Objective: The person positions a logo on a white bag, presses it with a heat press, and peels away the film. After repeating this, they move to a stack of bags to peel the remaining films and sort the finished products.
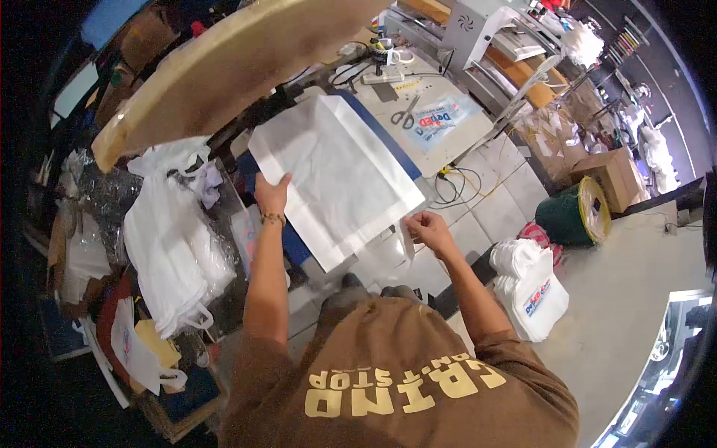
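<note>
A flat white sheet (340,172), with folded-looking borders, lies over a blue board (377,134) in front of me. My left hand (271,196) rests at its left edge, thumb apart from the fingers and pointing onto the sheet. Close by the sheet's lower right corner, my right hand (429,230) is closed in a pinch. A thin, see-through strip (408,243) hangs from those fingertips.
Over the sheet's far left side juts a large padded panel (246,67). White plastic bags (168,239) are heaped at left. Scissors (405,113) and a printed clear film (442,123) lie on the bench. Stacked printed bags (526,287) sit at right, near a green roll (571,213).
</note>
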{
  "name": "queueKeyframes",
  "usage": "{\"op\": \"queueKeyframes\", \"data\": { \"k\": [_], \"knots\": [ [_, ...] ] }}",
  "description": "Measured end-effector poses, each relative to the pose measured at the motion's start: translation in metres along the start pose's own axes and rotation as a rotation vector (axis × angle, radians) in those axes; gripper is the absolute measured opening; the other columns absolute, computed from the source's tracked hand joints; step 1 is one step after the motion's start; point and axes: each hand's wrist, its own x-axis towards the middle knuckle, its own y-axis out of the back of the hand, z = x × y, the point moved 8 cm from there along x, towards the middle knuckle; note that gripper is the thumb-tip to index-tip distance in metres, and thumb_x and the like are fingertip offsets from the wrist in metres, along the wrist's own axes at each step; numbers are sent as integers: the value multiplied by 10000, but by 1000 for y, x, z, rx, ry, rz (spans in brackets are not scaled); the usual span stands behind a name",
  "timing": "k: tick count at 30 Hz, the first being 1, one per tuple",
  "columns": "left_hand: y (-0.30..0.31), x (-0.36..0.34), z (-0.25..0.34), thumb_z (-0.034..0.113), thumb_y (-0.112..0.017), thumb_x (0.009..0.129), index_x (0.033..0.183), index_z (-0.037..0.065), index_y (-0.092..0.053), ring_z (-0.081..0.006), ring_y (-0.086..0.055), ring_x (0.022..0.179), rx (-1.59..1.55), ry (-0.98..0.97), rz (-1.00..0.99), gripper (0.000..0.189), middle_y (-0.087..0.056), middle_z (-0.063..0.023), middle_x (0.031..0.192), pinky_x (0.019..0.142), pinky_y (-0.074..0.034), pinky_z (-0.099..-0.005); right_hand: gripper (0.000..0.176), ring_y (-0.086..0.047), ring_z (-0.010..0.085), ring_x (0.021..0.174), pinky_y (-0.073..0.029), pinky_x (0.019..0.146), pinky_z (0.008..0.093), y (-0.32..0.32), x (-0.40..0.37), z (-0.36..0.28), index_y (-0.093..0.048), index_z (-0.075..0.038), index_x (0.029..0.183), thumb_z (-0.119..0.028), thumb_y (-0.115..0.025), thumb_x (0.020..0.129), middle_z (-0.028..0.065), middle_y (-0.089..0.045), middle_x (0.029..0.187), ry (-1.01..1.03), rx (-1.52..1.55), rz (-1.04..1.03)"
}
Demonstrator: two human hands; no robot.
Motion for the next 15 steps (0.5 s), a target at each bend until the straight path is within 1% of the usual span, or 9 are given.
{"op": "queueKeyframes", "data": {
  "k": [2,3,4,6,8,10,11,13,15],
  "knots": [
    [0,-1,-7,256,-899,713,1106,-31,-612,-360,-682,980,126,12,83,564,-711,-201,1061,878,-520,-429,348,-586,103,643,-472,581,279,26,5,-27,-655,-19,833,-347,-754,893,78,-666,767,224,-265,252],
    [-3,-1,-14,232,-915,686,1100,-27,-598,-376,-678,988,20,9,74,582,-706,-201,1069,886,-519,-432,341,-618,158,656,-485,600,316,27,-6,-62,-635,-10,793,-315,-772,861,134,-675,790,185,-314,337],
    [-4,-4,-14,232,-915,686,1100,-27,-598,-376,-678,988,19,12,75,582,-706,-201,1069,886,-519,-432,341,-618,158,656,-485,600,316,24,3,-72,-635,-10,793,-315,-772,861,134,-675,790,185,-317,336],
    [-1,-7,-8,222,-922,674,1134,-30,-581,-380,-673,1010,-1,42,127,626,-697,-208,1096,899,-516,-436,258,-667,249,836,-509,709,373,15,13,-118,-664,-22,882,-253,-770,836,183,-698,995,487,-539,472],
    [0,-9,-6,222,-924,669,1174,-30,-558,-389,-665,1029,25,12,169,673,-684,-218,1123,913,-511,-440,303,-627,336,1078,-498,878,414,-16,28,-158,-672,-41,1047,-223,-759,821,205,-649,1213,808,-778,466],
    [3,-11,-1,222,-927,665,1215,-29,-534,-398,-658,1049,55,-20,212,721,-671,-228,1150,927,-507,-445,474,-501,412,1280,-404,1052,495,-54,58,-173,-620,-66,1263,-261,-736,846,249,-520,1399,1017,-889,233],
    [3,-13,-2,223,-928,663,1253,-28,-508,-408,-644,1076,74,19,203,767,-652,-241,1182,945,-499,-446,474,-501,412,1280,-404,1052,495,-64,65,-172,-620,-66,1263,-261,-736,846,249,-520,1399,1027,-888,233],
    [4,-14,-2,224,-929,660,1292,-27,-482,-418,-631,1102,88,53,203,813,-632,-254,1214,964,-490,-447,542,-377,478,1382,-278,1137,589,-82,82,-162,-566,-85,1368,-311,-688,891,303,-389,1499,887,-1046,266],
    [7,-13,-7,239,-913,687,1356,-16,-412,-439,-620,1119,85,26,182,874,-627,-287,1214,957,-488,-464,555,-331,494,1406,-232,1146,618,-87,95,-156,-548,-86,1393,-324,-667,906,322,-327,1526,902,-1039,233]
  ]
}}
